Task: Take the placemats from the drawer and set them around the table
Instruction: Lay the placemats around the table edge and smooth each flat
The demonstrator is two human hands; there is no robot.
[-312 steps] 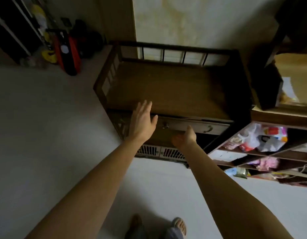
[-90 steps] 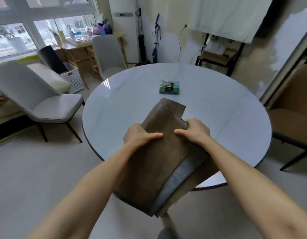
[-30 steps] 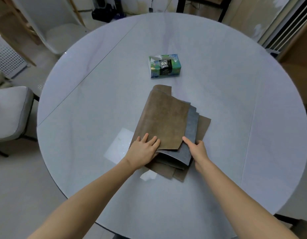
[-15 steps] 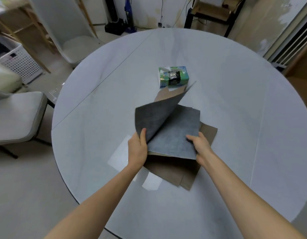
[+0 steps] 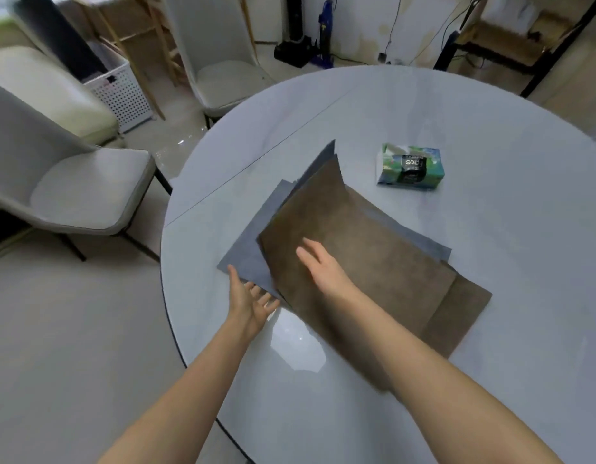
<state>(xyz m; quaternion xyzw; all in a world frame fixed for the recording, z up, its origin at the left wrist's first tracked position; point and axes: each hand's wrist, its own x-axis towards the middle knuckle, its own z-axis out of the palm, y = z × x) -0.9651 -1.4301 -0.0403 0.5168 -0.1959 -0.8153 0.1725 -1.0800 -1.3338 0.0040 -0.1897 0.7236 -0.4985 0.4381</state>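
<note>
A fanned stack of brown and grey leather-like placemats (image 5: 356, 249) lies near the left edge of the round pale grey table (image 5: 490, 329). The right hand (image 5: 323, 267) rests flat, fingers straight, on the top brown mat. The left hand (image 5: 248, 301), fingers relaxed, touches the grey mat's near-left edge. A green tissue pack (image 5: 409, 166) sits far right, apart from the mats.
</note>
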